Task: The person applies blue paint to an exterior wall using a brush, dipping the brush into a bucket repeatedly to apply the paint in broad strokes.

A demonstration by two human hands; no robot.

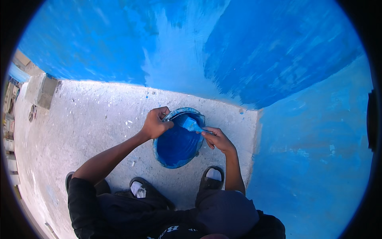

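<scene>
A flat, blue-smeared paintbrush (191, 125) is pinched by the handle between the thumb and fingers of the person's right hand (216, 139), its broad bristle end pointing left and away, over the far part of a round bucket's mouth. I can't tell whether the bristles are touching the inner wall. The left hand (157, 124) is closed over the far left rim of that bucket, a blue-stained vessel with a paint-crusted edge (184, 110), thumb hooked inward. The inside is coated deep blue; how much paint it holds, I can't judge, nor whether its base rests on the floor.

Just on the near side are two dark open-toed sandals (212, 179), worn over pale socks, on a rough, pale concrete floor (99, 115) flecked with white and a few blue spots.

Beyond the bucket, the far wall (107, 44) carries strong blue at left and right, with a paler, streaky strip (177, 55) running down between. Past the corner, the right wall (310, 159) is mostly lighter and patchy. I'd judge the darker areas as coated, leaving the strip and most of that right wall to cover.
</scene>
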